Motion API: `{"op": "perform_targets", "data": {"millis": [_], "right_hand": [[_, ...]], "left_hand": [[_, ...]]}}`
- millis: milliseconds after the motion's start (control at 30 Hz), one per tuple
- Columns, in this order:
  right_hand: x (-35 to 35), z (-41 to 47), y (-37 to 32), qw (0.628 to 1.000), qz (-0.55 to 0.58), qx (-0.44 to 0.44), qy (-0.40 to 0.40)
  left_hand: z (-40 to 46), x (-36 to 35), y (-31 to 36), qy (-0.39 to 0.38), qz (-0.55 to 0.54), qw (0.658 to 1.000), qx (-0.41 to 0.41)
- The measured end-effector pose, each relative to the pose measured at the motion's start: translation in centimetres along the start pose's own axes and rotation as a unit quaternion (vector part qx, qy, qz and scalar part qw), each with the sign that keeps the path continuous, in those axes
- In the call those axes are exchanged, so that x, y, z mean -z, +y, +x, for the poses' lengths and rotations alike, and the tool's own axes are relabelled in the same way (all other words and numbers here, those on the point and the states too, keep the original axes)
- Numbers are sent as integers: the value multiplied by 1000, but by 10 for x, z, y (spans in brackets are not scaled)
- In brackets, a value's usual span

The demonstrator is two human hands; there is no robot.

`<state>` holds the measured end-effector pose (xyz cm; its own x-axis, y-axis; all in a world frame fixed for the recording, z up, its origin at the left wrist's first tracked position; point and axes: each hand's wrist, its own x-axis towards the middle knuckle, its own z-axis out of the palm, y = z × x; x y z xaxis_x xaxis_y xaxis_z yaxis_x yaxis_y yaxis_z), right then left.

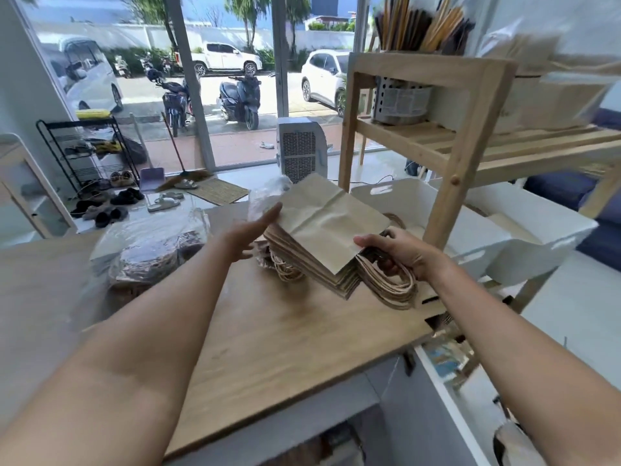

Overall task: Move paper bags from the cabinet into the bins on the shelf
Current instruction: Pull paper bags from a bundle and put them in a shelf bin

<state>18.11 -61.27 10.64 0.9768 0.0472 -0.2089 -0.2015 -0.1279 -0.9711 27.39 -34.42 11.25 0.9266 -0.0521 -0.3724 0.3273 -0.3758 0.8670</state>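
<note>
here, right grip holding bag stack, left grip wide, fingertips hidden behind stack

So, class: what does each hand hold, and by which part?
The right hand grips the stack of paper bags at its handle end. The left hand, fingers straight, presses the stack's opposite side.
</note>
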Motion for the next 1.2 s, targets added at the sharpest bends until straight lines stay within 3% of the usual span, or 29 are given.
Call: {"op": "perform_targets", "data": {"millis": [200,300,433,533,767,933,1067,1200], "right_hand": [[12,-33,15,995,-82,-17,-44],[13,-41,20,987,-145,-25,-59],[5,-46,23,970,-237,-15,-56],[-5,-38,26,959,-277,18,-46],[-22,-29,31,923,-383,20,-41],[-35,-26,33,897,-442,-1,-10],[-51,-36,38,903,-428,28,5],[-55,-40,43,905,-421,55,18]], "left_hand": [[-37,-14,-27,-122,-83,983,109],[-55,-11,-41,-149,-100,978,105],[-63,-7,-60,-210,-26,970,120],[-67,-9,-65,-175,14,980,96],[-63,-10,-92,-53,16,997,-60],[-57,-17,-111,-29,25,995,-87],[-55,-24,-121,16,43,992,-117],[-52,-23,-126,9,49,991,-122]]}}
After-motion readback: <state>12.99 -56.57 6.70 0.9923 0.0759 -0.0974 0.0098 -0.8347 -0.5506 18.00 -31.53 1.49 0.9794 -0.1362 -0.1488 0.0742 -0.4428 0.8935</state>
